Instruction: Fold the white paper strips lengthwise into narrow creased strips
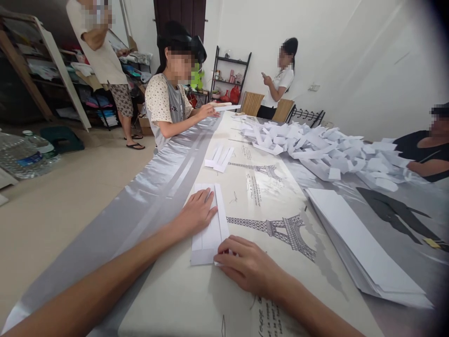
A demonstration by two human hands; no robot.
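A folded white paper strip (206, 234) with long creases lies lengthwise on the printed table cover. My left hand (198, 210) rests flat on its upper part, fingers stretched out and pressing down. At the strip's near right corner, my right hand (250, 264) is closed, thumb and fingers pinching the paper edge. The pinched edge is partly hidden behind those fingers. Just beyond my left hand lie a few folded white papers (220, 158). To the right of my right hand sits a stack of long white sheets (361, 243).
The table cover (168, 299) has Eiffel Tower prints. A large heap of folded papers (315, 145) lies at the far right, near a dark cloth item (393, 210). Across the table, a person in a headset (175, 98) holds a paper strip. Other people stand or sit around.
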